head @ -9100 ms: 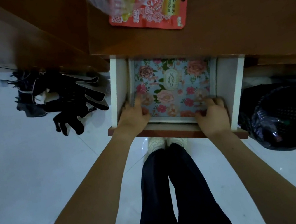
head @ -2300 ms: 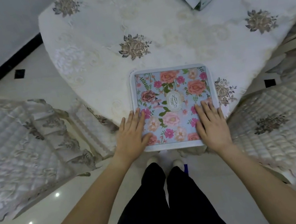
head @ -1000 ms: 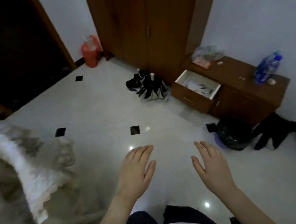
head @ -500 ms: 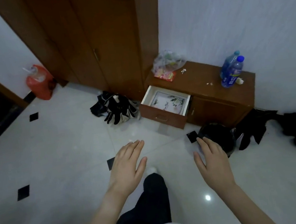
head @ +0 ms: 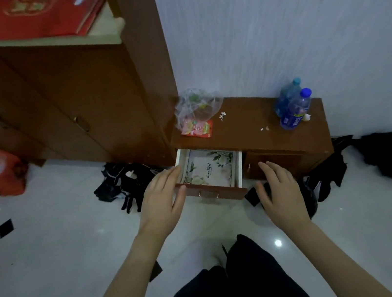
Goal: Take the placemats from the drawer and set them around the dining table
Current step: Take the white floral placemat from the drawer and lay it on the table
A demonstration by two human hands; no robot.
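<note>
A low brown cabinet [head: 263,127] stands against the white wall with its left drawer [head: 209,193] pulled open. Inside lies a white placemat [head: 209,168] with green leaves and pale flowers. My left hand [head: 162,200] is held out with straight fingers, its fingertips in front of the drawer's left front corner; I cannot tell whether it touches. My right hand [head: 280,191] hovers flat and empty to the right of the drawer. The dining table is out of view.
A tall brown wardrobe [head: 57,93] rises left of the cabinet. On the cabinet sit a clear bag of snacks [head: 197,112] and two blue bottles [head: 292,106]. Black clothes [head: 123,183] lie on the white tiled floor left and right; a dark bin [head: 309,197] hides behind my right hand.
I have come closer to the cabinet; the open drawer now sits just ahead of my hands. Both hands stay open and empty, reaching forward.
</note>
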